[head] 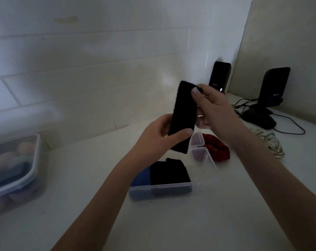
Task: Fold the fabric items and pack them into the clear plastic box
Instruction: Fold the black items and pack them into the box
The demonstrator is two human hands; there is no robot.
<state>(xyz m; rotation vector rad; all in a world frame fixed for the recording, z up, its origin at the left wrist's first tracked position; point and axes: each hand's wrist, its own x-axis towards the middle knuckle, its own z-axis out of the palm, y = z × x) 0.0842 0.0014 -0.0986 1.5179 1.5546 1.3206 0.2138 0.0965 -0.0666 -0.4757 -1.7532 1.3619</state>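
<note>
A folded black fabric strip (183, 113) is held upright in the air above the clear plastic box (171, 192). My left hand (159, 137) grips its lower end with the thumb across the front. My right hand (210, 105) pinches its top corner. Inside the box lie a folded black item (170, 172) and a blue one (141, 177). A red fabric item (216, 146) lies on the counter behind the box, beside its clear hinged lid (201, 151). A pale patterned fabric (272, 144) lies further right.
A lidded clear container (12, 171) with rounded items stands at the left edge. Two black stand-mounted devices (219, 77) (272, 91) with cables stand in the back right corner. A tiled wall rises right behind the white counter (180, 223).
</note>
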